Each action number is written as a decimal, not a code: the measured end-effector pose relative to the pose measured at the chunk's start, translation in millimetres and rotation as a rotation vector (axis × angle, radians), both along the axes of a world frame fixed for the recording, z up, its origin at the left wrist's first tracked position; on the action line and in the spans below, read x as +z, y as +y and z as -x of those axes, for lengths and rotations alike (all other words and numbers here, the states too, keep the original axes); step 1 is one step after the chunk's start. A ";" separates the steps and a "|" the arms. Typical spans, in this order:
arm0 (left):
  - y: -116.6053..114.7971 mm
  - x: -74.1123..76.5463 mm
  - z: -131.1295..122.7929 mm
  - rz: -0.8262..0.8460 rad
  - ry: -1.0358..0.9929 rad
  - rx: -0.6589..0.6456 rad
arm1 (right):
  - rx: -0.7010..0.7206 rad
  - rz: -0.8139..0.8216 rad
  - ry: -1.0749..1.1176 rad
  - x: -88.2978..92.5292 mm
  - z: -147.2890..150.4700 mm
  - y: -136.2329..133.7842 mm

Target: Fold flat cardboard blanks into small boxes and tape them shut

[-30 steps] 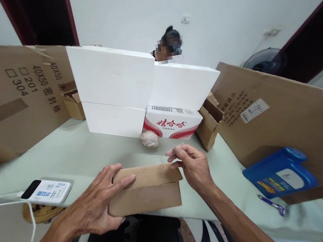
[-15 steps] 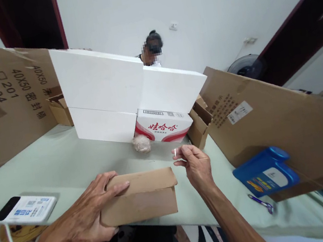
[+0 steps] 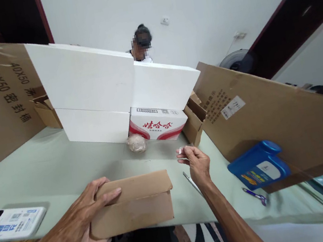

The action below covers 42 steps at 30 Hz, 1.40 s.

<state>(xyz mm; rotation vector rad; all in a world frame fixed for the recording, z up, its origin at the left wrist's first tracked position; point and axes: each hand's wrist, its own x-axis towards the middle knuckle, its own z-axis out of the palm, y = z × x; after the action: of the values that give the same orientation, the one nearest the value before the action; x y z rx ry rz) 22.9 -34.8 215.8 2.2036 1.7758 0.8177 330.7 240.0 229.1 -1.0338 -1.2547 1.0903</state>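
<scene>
A small brown cardboard box (image 3: 133, 212) is gripped at its left end by my left hand (image 3: 84, 216), thumb along the top and fingers beneath. It is held at the table's near edge, with its top flap lying over the side. To the right of the box, my right hand (image 3: 199, 164) pinches a small clear, whitish piece (image 3: 181, 150) that looks like tape. A slim silver pen-like tool (image 3: 192, 182) lies on the table, partly behind my right wrist. Beyond the box sits a ball wrapped in clear plastic (image 3: 136, 143).
A white-and-red carton (image 3: 159, 124) and white panels (image 3: 86, 80) stand at the back, a person (image 3: 140, 44) behind them. Cardboard walls flank both sides. At right are a blue bottle (image 3: 258, 166) and a purple razor-like tool (image 3: 254, 196); at left, a white device (image 3: 17, 222).
The view has shifted a little, so most things sit further left. My right hand has moved slightly away from the box, and the silver tool has come into sight beside its wrist.
</scene>
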 end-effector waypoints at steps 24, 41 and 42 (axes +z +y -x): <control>-4.9 3.3 6.3 0.007 -0.048 0.028 | 0.123 -0.442 -0.554 -56.4 113.2 74.8; -11.9 -10.1 11.4 0.067 -0.040 0.032 | 0.071 -0.689 -1.071 -88.4 156.8 96.7; -11.5 -10.4 11.5 0.063 -0.038 0.030 | 0.065 -0.697 -1.091 -89.2 157.7 95.8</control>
<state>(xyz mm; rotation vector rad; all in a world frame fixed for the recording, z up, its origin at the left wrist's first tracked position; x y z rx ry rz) 11.3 -46.2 205.4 2.1129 1.7955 0.7928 173.1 335.8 139.9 -1.0258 -2.3081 -0.0260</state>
